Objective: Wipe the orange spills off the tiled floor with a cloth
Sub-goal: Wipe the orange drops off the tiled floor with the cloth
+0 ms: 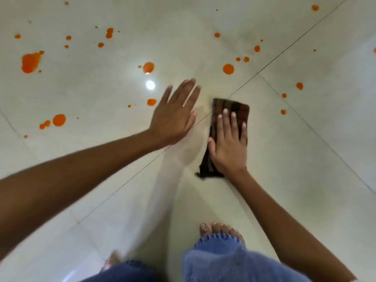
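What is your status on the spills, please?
Right hand flat on dark brown checked cloth. Left hand open, empty. Orange spills spread ahead on glossy tiled floor; nothing blocking.

Frayed blue jeans (223,261), bare feet (218,228)

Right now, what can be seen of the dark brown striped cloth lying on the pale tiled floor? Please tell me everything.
The dark brown striped cloth looks like soft woven fabric with lighter brown bands, folded into a long rectangle. It lies flat on the pale glossy tiled floor, its length pointing away from the person. The right hand presses on its middle with straight fingers, so only the far end and near left edge show. The nearest orange spot lies apart from it.
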